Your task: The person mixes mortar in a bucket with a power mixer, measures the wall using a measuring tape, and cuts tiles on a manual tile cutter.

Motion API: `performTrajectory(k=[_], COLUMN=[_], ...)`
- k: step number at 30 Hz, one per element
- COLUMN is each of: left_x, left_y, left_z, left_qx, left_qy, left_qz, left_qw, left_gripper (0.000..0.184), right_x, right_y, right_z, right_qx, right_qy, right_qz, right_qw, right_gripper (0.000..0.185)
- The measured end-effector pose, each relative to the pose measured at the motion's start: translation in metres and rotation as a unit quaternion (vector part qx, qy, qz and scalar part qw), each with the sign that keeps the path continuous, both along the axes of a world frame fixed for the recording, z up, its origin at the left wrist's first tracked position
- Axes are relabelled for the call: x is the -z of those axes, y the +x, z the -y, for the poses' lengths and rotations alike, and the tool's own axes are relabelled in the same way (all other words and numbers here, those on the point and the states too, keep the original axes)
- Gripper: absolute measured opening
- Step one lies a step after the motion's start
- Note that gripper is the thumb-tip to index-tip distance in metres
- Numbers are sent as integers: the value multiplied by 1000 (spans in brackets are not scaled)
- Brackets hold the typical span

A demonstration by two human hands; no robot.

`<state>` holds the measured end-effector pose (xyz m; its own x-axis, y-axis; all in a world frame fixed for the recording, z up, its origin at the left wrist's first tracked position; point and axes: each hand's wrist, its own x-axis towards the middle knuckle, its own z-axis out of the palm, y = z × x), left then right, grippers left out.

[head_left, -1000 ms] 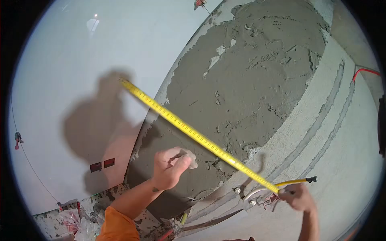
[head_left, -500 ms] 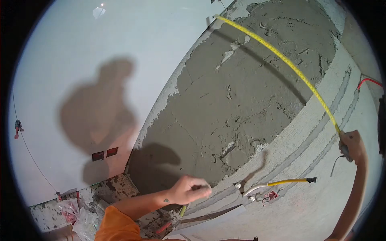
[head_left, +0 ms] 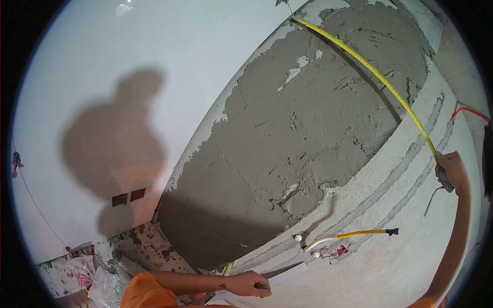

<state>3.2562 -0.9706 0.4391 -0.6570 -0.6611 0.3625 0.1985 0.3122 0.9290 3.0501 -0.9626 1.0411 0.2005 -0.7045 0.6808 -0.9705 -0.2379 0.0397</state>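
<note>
My right hand (head_left: 452, 169) is wrapped round a grey tape measure case at the right. From it the yellow tape blade (head_left: 377, 74) runs up and left in a curve across the grey mortar patch (head_left: 267, 138). The blade's far end lies near the seam between the mortar and the smooth white wall (head_left: 102, 61). My left hand (head_left: 250, 284) is low in the middle, its fingers curled together, near the lower edge of the wall. Nothing can be made out in it.
A yellow and white cable (head_left: 359, 232) sticks out of the wall beside two pipe fittings and a red box (head_left: 340, 250). Red sockets (head_left: 137, 194) sit in the white wall. Plastic bags (head_left: 102, 285) lie low left. A red cable (head_left: 470, 111) is at right.
The tape blade's far end has moved up and right to the top seam. My right hand has risen to the right with the case. My left hand has dropped and its fingers have closed.
</note>
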Motion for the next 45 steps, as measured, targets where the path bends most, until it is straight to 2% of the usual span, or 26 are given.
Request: performTrajectory(k=[4,9,16,27,29,35,39,45], left_x=[23,47,72,114,114,118,127,132], left_y=[-9,-13,-17,-27,-30,-32,-39,-44], left_z=[4,11,9,8,13,4,5,3], left_qx=[-8,-12,-16,-47,-16,-23,-15,-6], left_qy=[5,22,64,91,83,135,128,138], left_qz=[4,20,46,58,73,60,50,61], left_qw=[1000,999,997,993,994,989,990,988], left_gripper=[28,30,33,33,33,31,30,30], right_x=[-2,1,-12,-10,3,8,16,32], right_y=[4,20,-5,4,12,14,11,16], right_z=[10,1,25,27,18,25,33,45], right_qx=[-15,32,25,31,38,107,112,124], right_qy=[-37,-47,-193,-230,-242,-264,-305,-292], right_qz=[-11,-29,-82,-112,-126,-126,-124,-107], right_qw=[999,998,977,966,961,950,938,942], right_gripper=[53,51,52,55,53,54,54,53])
